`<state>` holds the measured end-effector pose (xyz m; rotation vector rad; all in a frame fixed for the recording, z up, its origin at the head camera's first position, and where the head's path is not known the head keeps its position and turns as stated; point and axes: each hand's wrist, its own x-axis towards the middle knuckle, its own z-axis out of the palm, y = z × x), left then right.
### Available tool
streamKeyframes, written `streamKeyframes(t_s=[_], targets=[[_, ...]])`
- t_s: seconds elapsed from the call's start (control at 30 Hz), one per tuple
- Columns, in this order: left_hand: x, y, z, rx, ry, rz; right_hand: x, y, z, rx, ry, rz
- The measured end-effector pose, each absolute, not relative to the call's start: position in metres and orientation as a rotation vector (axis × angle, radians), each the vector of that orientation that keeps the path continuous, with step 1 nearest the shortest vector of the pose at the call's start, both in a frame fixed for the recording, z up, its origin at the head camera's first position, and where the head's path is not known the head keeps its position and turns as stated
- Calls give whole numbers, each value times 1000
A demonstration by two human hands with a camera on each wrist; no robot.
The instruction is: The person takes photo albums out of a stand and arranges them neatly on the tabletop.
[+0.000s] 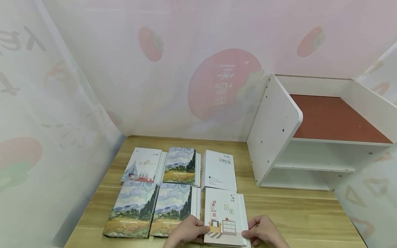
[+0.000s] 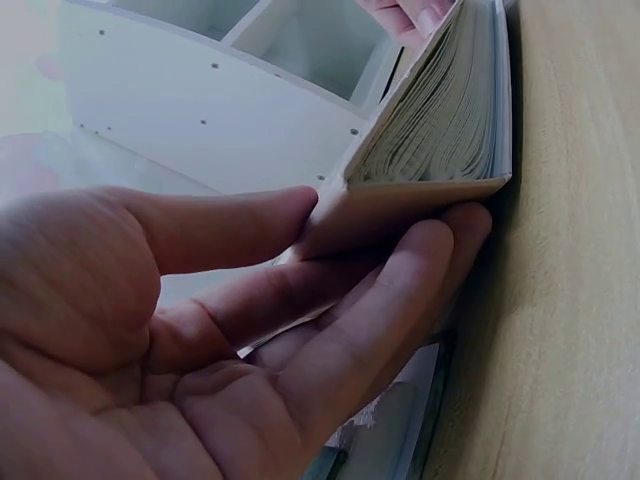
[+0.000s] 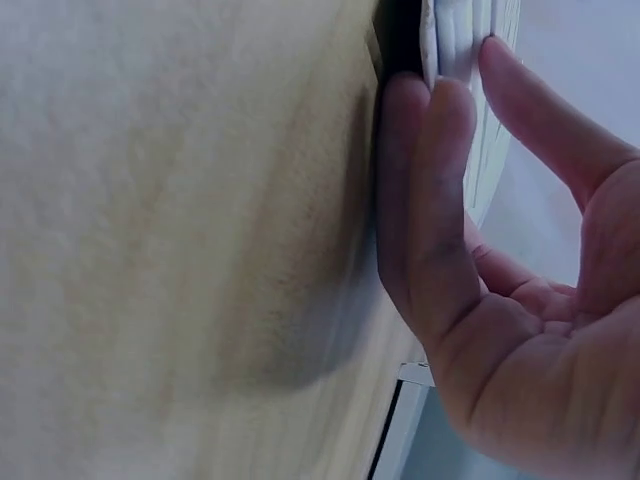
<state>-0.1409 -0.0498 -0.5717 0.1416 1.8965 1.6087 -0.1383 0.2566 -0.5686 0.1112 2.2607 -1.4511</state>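
A thick white photo album, its cover drawn with a yellow armchair and a chest of drawers, lies face up at the front right of the group. My left hand grips it by the lower left side. In the left wrist view, the thumb sits at the spine's upper edge and the fingertips are at its lower edge. At the opposite side, my right hand holds the album's lower right edge. The right wrist view shows the fingertips at the bottom cover and the thumb against the page edges.
Two landscape-painting albums lie left of the held one. Behind are a white tent-picture album, a smaller landscape album and a plain white album. A white shelf unit stands at the back right of the wooden table.
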Motion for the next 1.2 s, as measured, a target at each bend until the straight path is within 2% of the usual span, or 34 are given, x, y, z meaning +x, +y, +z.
streamKeyframes(t_s=[1.2], targets=[[-125, -27, -568, 2, 2456, 1376, -136, 243, -565, 147, 2527, -1209]])
